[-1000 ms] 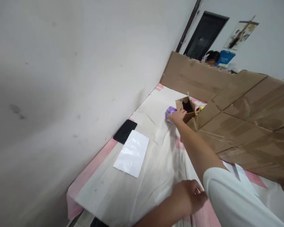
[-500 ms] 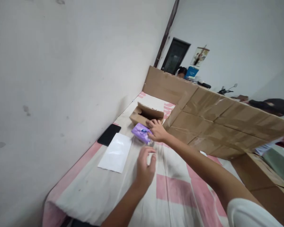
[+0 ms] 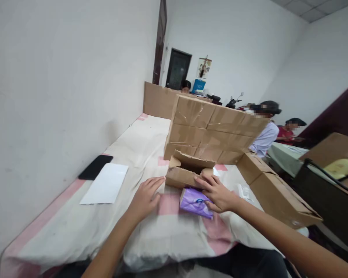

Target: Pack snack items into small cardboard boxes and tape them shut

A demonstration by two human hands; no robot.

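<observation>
A small open cardboard box sits on the bed-like table with its top flaps raised. In front of it lies a purple soft pack of tissues, tilted against the box's near side. My right hand spans both: its thumb presses on the tissue pack and its fingers reach over the box's near right edge. My left hand is open, fingers stretched out, with the fingertips at the box's left corner; whether they touch it I cannot tell.
A white sheet of paper and a black phone-like slab lie at left by the wall. A taped cardboard partition stands behind the box, another at right. A small white item lies right. People sit beyond.
The box and the tissue pack have moved right and nearer, away from the paper, with my right hand on them. My left hand has come up to the box's left corner. The view has turned right.
</observation>
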